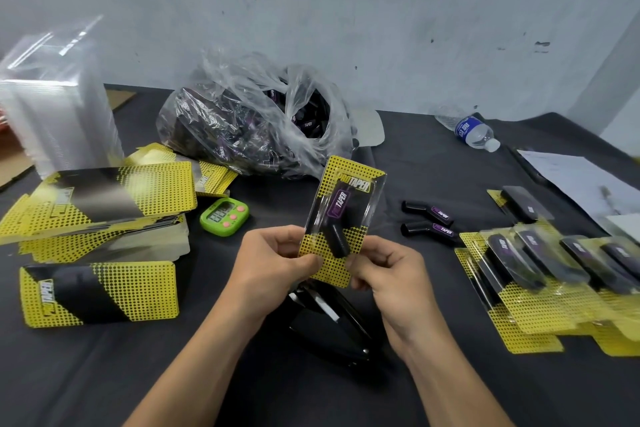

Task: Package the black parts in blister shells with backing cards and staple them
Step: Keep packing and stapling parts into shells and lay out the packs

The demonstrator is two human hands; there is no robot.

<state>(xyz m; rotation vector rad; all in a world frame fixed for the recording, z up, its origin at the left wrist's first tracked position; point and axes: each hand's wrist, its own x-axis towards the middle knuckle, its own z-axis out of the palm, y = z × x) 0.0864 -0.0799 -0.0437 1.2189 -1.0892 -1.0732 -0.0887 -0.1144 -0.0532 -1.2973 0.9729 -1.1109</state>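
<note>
Two hands (277, 262) (389, 276) pinching one blister pack (341, 218), two loose parts (429, 212) (431, 230)

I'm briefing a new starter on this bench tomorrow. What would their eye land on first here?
First, the yellow-and-black blister pack held up at centre, its lower end pinched between the left hand and the right hand. Behind it sits a crumpled clear bag of black parts. Finished packs fan out at the right, and yellow backing cards pile up at the left.
</note>
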